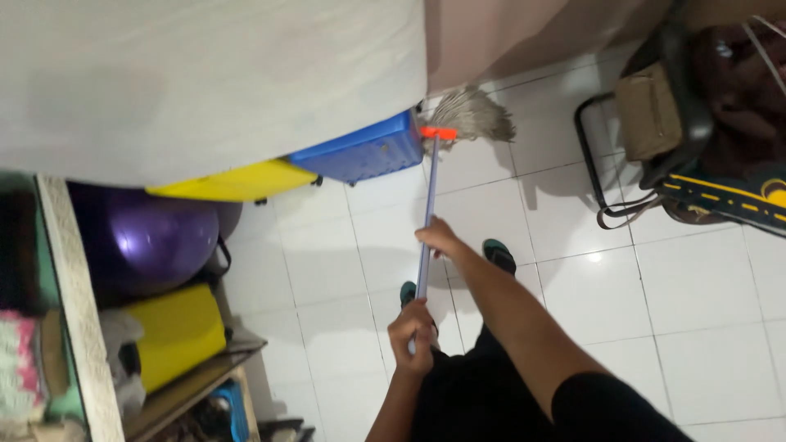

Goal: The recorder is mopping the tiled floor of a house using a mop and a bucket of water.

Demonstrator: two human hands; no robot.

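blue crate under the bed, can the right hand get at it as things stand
Probably not straight away. The right hand is wrapped round the mop handle, with the left hand gripping lower down. The blue crate sits partly under the bed beside the mop head, farther off across bare floor.

One mop (458,123), two hands, left (413,331) and right (438,237), one purple ball (147,237), two yellow bins (237,182), one blue bin (364,151), one chair (655,123)

- Blue crate (360,151) beside yellow case (237,182), under white mattress (205,74).
- Purple ball (151,237) above yellow box (176,331).
- Black chair (655,123) on white tiled floor (696,327).
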